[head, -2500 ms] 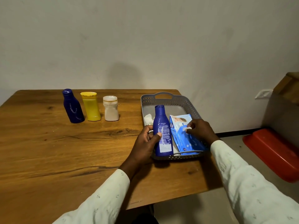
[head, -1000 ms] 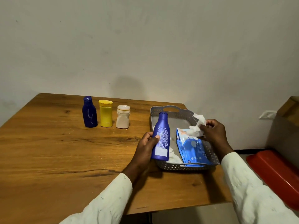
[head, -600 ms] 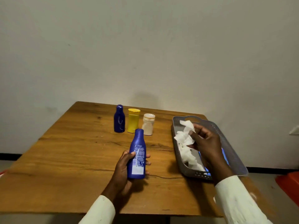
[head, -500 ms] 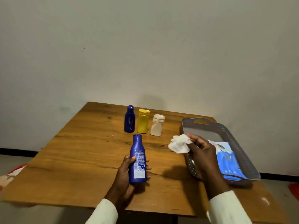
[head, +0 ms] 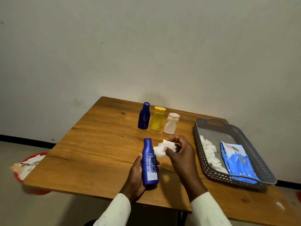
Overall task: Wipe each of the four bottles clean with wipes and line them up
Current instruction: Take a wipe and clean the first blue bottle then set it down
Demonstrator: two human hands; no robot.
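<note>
At centre-bottom of the frame my left hand (head: 136, 175) grips the blue bottle (head: 149, 162) upright, long axis vertical, while my right hand (head: 180, 154), just to its right, pinches a crumpled wipe (head: 164, 148) touching the bottle's shoulder.

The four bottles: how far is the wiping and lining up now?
Three bottles stand in a row at the back, seemingly done. The left hand holds the fourth blue bottle; the right hand brings a crumpled wipe to it. Left: wiping it and adding it to the row.
</note>
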